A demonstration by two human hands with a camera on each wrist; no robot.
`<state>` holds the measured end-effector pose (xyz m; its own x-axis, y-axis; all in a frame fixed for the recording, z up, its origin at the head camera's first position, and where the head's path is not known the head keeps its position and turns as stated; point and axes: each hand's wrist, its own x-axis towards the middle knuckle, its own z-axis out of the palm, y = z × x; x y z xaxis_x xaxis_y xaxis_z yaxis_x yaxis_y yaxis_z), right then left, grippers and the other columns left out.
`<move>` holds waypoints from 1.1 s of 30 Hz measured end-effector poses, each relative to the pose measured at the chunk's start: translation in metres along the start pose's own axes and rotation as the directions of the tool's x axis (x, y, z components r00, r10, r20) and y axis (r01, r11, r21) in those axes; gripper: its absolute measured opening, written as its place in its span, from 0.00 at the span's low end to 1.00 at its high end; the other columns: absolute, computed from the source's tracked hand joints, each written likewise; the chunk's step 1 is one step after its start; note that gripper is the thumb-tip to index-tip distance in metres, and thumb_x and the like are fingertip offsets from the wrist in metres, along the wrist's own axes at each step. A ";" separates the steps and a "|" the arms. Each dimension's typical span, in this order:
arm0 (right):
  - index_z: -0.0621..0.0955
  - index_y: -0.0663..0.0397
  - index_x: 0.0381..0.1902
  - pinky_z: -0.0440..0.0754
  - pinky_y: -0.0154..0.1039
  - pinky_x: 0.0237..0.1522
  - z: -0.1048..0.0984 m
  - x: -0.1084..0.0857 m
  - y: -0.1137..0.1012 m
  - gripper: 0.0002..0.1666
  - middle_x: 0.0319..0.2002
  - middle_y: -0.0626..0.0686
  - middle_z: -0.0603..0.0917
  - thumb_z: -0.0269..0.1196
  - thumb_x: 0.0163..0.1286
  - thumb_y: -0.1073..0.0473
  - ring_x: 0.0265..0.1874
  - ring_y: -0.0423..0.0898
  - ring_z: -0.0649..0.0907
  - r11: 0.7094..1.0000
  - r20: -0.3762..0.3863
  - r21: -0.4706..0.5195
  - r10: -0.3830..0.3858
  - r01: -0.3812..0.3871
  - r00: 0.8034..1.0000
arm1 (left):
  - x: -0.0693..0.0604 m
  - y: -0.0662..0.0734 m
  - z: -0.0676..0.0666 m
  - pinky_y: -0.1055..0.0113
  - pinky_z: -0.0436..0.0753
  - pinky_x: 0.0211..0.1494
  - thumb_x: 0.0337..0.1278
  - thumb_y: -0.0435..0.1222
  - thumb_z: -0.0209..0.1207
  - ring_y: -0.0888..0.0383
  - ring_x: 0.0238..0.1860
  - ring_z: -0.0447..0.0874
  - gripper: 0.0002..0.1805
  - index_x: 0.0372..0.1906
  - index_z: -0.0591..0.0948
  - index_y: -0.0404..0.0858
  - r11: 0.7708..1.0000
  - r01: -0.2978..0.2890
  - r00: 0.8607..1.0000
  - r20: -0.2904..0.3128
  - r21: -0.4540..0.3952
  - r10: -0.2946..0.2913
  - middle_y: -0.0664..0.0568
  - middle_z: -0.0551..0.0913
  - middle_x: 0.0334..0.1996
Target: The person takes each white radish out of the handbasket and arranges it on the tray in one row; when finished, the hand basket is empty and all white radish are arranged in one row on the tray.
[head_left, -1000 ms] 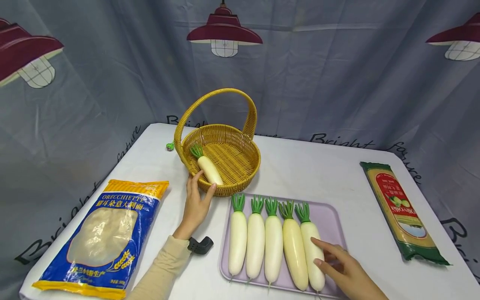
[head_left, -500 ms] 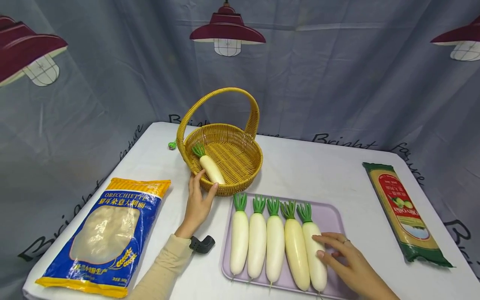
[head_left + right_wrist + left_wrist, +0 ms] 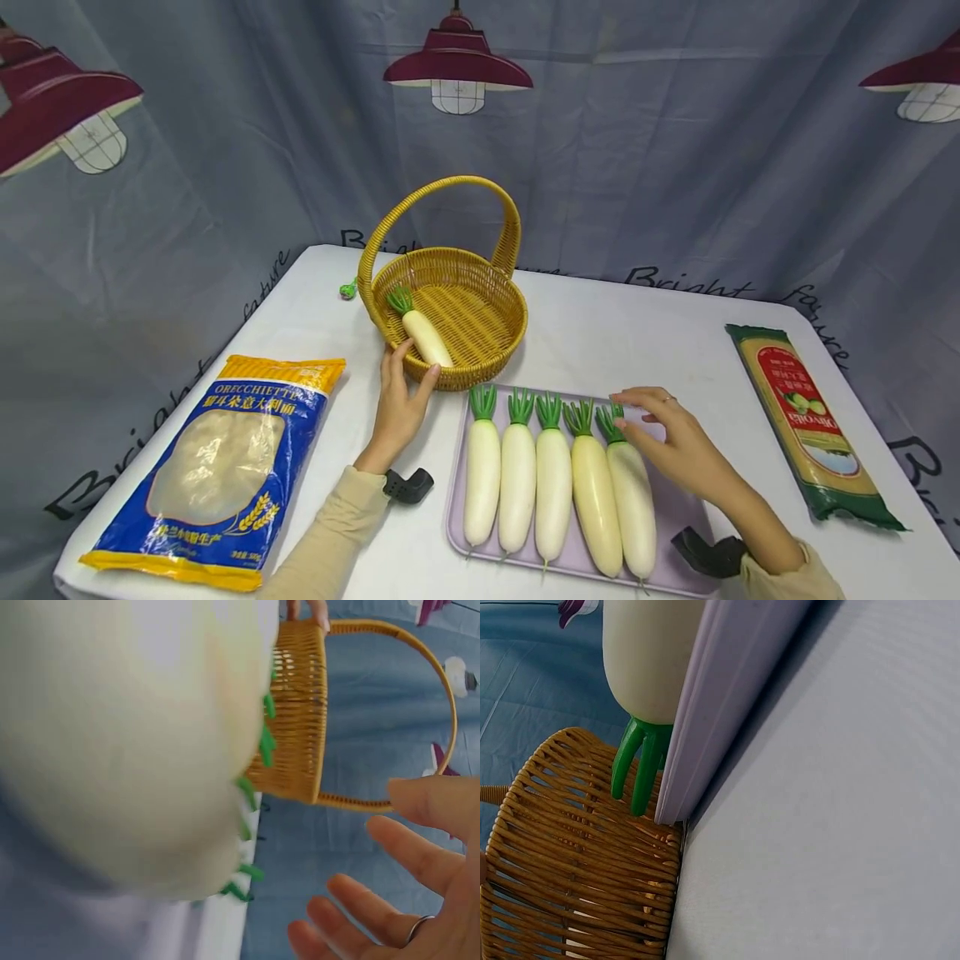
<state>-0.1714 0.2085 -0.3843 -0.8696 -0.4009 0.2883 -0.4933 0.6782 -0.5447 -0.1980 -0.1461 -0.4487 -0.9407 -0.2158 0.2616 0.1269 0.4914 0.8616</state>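
Observation:
A yellow wicker basket [image 3: 480, 329] with a tall handle stands at the back of the table, one white radish [image 3: 427, 337] lying inside. At its front left rim, my left hand [image 3: 399, 412] grips the edge with thumb and index finger over it. Several white radishes with green tops lie side by side on a lilac tray [image 3: 678, 508]. My right hand [image 3: 678, 442] hovers over the tops of the rightmost radish [image 3: 633, 508], fingers spread and holding nothing in the right wrist view. The left wrist view shows the basket's wall [image 3: 577, 847] beside the tray's edge [image 3: 705, 727].
A blue and yellow pasta bag [image 3: 217, 467] lies at the table's left. On the right is a green and tan pasta packet [image 3: 810, 417]. A small green item [image 3: 348, 291] sits behind the basket's left side. A grey curtain [image 3: 637, 167] hangs behind the table.
My right hand has moved from the middle of the rightmost radish up and away, toward its green top. My left hand stays at the basket's rim. The view has shifted slightly.

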 end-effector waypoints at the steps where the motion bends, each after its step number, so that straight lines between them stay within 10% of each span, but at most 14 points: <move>1: 0.76 0.50 0.53 0.77 0.49 0.45 0.000 0.007 0.000 0.18 0.50 0.50 0.76 0.59 0.64 0.58 0.50 0.43 0.73 1.000 0.004 0.013 -0.003 0.003 1.000 | 0.000 0.000 0.000 0.39 0.60 0.62 0.59 0.53 0.51 0.40 0.69 0.49 0.34 0.66 0.56 0.48 1.000 -0.001 1.000 -0.001 0.005 0.001 0.41 0.45 0.70; 21: 0.77 0.55 0.50 0.73 0.46 0.55 0.060 0.144 -0.048 0.19 0.46 0.55 0.81 0.55 0.66 0.50 0.48 0.49 0.79 0.908 0.025 0.409 0.088 -0.090 0.996 | 0.002 -0.002 0.002 0.39 0.62 0.61 0.59 0.55 0.50 0.39 0.68 0.51 0.34 0.67 0.55 0.49 1.000 0.006 1.000 -0.003 0.020 -0.006 0.40 0.45 0.70; 33: 0.70 0.58 0.58 0.70 0.52 0.59 0.104 0.191 -0.077 0.25 0.55 0.61 0.73 0.54 0.67 0.51 0.56 0.59 0.72 0.673 0.320 0.657 0.159 -0.340 0.934 | 0.000 0.000 0.001 0.39 0.62 0.61 0.59 0.55 0.50 0.40 0.68 0.50 0.34 0.67 0.55 0.49 1.000 0.014 1.000 0.000 0.020 -0.014 0.40 0.45 0.70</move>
<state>-0.2969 0.0159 -0.3688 -0.8833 -0.4636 -0.0698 -0.0214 0.1887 -0.9818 -0.1979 -0.1451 -0.4491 -0.9422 -0.2228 0.2501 0.1077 0.5054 0.8561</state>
